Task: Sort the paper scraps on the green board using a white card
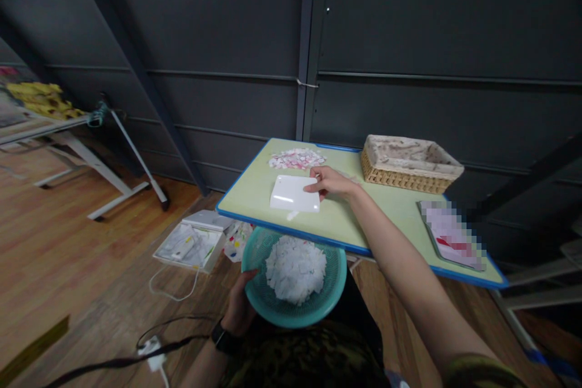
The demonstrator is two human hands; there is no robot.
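My left hand (239, 306) grips the rim of a teal round basket (336, 279), held just below the table's near edge. A heap of white paper scraps (296, 269) fills it. My right hand (330, 182) reaches over the pale green table (391, 209) and its fingers rest on the right edge of a white rectangular plate (294, 193) lying near the front edge. A small white scrap (292, 216) sits at the table edge below the plate. Farther back lies a pile of pink and white scraps (297, 159).
A wicker basket (409, 164) stands at the table's back right, a flat blurred card (453, 235) at the right. On the wooden floor lie an open white box (194, 242), cables and a plug (152, 356). A white-legged table (68, 133) stands far left.
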